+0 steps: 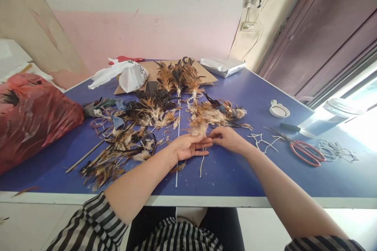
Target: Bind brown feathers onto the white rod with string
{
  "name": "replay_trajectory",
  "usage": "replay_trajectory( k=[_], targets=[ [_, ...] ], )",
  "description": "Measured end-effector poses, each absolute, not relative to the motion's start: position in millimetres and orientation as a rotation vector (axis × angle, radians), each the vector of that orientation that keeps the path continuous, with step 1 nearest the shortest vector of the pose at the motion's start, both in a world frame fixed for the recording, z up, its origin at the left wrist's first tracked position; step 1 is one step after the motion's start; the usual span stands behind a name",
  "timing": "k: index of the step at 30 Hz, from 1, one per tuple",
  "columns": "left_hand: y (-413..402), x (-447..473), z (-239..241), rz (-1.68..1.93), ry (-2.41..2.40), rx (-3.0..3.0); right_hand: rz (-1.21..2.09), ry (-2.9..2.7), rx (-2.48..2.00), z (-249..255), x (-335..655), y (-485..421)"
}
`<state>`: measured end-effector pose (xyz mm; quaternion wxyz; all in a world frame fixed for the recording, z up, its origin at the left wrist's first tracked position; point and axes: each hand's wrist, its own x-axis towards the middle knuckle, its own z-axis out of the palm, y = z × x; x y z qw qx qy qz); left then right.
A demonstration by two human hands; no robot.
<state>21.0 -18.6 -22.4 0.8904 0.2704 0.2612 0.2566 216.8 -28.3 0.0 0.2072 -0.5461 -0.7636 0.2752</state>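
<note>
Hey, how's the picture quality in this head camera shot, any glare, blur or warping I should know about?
Head view: strong daylight from the window at right blows out that corner and washes the blue table near the scissors; wide-angle warping bends the table edges and walls; the left hand, right hand and feathers are evenly lit and fairly sharp, with only soft shadows.

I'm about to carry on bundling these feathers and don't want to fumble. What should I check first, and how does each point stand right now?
1. Small tan feather tuft pinched between both hands: ok, left hand and right hand meet on it.
2. White string under the hands: ok, it trails toward the table edge.
3. Red-handled scissors within sight: ok, lying right of the right hand, untouched.
4. Loose brown feather pile: ok, left of the left hand.
5. String knotted: cannot tell, fingers hide it.
</note>
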Motion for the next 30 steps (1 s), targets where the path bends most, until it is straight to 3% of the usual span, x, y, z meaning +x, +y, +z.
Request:
replay_trajectory(
  k=[14, 22, 30],
  targets=[
    [-15.1, 17.3, -16.1, 0.535, 0.616, 0.446, 0.903, -2.206, -1.366, -1.5, 209.4, -19.5],
    [-13.4, 16.3, -16.9, 0.541, 0.608, 0.409, 0.624, -2.286, -1.425, -7.4, 211.9, -21.3],
    [-12.9, 15.3, -15.0, 0.542, 0.610, 0.376, 0.641, -2.212, -1.422, -7.1, 218.1, -26.9]
  ],
)
